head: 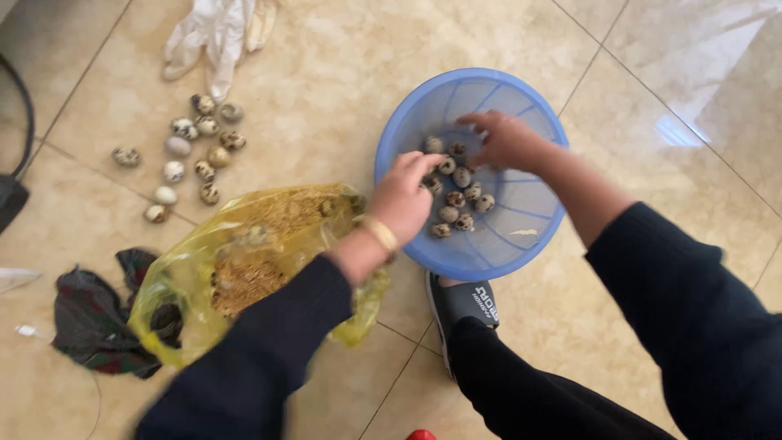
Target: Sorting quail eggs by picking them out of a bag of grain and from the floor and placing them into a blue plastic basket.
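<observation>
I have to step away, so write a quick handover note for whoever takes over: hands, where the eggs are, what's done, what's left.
Left hand: at the blue basket's rim, fingertips on the eggs inside; grip unclear.
Right hand: inside the basket over the eggs, grip unclear.
Basket eggs: about a dozen speckled ones, piled near the middle.
Floor eggs: a loose cluster, upper left, below a white glove.
Yellow bag: husk-like filling, beside the basket, open.
Done: some eggs in the basket.
Left: the floor cluster is outside it.

both hands (pixel 456 171) reach forward, fingers curled downward.
</observation>
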